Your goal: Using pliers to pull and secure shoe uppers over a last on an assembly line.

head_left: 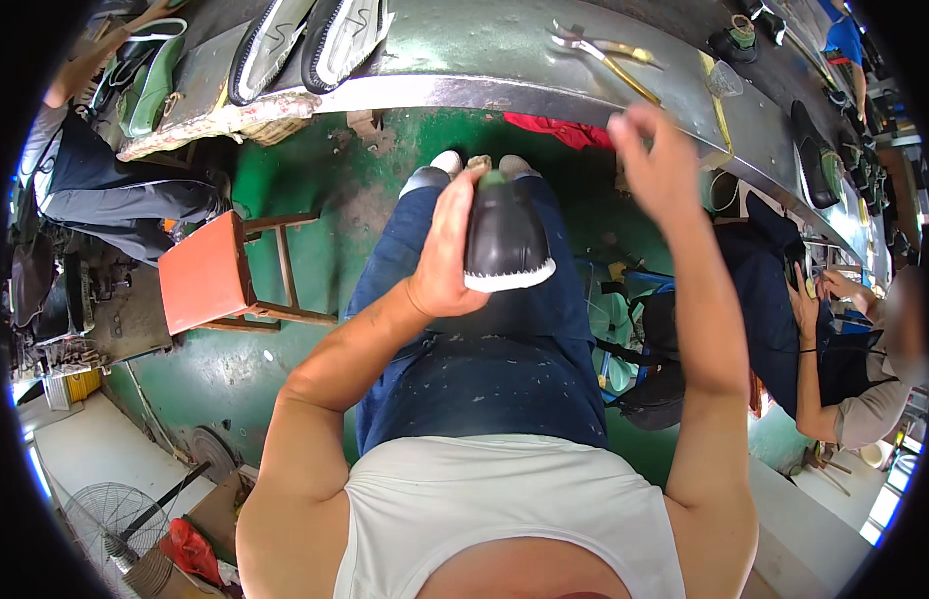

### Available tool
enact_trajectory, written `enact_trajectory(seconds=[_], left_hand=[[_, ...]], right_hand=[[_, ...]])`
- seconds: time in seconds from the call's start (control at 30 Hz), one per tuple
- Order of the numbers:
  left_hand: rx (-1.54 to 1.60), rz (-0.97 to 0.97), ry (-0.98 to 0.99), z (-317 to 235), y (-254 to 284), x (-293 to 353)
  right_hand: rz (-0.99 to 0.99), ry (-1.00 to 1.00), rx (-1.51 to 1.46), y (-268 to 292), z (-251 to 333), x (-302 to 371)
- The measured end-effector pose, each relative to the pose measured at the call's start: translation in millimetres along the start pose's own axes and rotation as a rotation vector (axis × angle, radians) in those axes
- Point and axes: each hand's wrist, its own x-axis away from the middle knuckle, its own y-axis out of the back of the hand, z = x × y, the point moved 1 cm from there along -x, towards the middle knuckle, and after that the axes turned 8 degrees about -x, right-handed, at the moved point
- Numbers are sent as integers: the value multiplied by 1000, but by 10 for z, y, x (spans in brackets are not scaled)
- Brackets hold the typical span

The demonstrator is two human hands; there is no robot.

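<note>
My left hand is wrapped round the side of a black shoe upper over my lap. A jagged white edge runs along the shoe's near end, and a bit of green shows at its far end. My right hand is raised at the bench's front edge, beside a pair of pincers with yellowish handles lying on the metal top. Motion smears its fingers, so whether they hold anything is unclear.
The metal workbench crosses ahead, with two shoe uppers at its left. An orange-seated stool stands to my left. People sit on both sides; the right-hand co-worker's hand is near the bench. A fan is behind left.
</note>
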Motion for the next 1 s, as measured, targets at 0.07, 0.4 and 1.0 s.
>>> enact_trajectory(seconds=[0.07,0.4,1.0], left_hand=[[-51,8,-123,77,-91,177],[278,534,356,-164,-146,483],[291,72,717,-190,-667,854]], right_hand=[[452,-845,-599,-193,212,604],[528,-1666,-1717,-943,75,1864],[252,-1701,-1286,-1061,465,2151]])
